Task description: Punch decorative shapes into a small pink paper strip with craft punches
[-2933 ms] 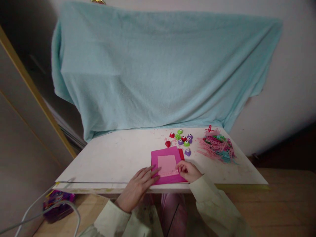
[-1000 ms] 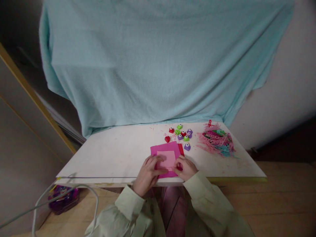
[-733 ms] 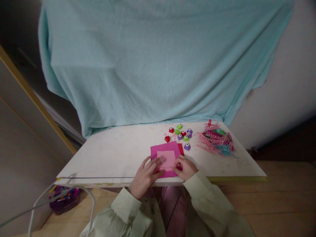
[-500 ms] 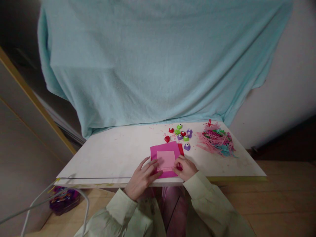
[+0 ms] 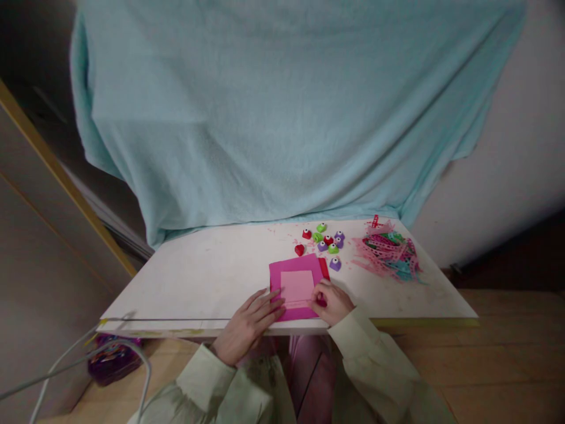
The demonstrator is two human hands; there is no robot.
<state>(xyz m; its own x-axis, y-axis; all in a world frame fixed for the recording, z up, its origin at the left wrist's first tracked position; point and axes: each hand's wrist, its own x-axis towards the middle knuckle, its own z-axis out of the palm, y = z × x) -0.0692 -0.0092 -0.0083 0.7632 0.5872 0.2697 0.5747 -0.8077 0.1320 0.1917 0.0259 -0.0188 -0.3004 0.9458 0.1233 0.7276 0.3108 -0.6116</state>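
A light pink square of paper lies on a larger magenta sheet by the table's near edge. Along its lower side runs a narrow strip with a visible line, perhaps a fold. My right hand is closed in a pinch at the square's lower right corner. My left hand lies with fingers stretched out and apart, their tips on the left part of the magenta sheet. From under that sheet a red piece sticks out on the right.
Behind the sheets sit several small punches, such as a purple one and a red one. A heap of punched paper strips lies right. A light blue cloth hangs behind the table. A grey cable loops at lower left.
My left hand has drawn back to the left and down, its fingers now off the light pink square. My right hand keeps its pinch in nearly the same place.
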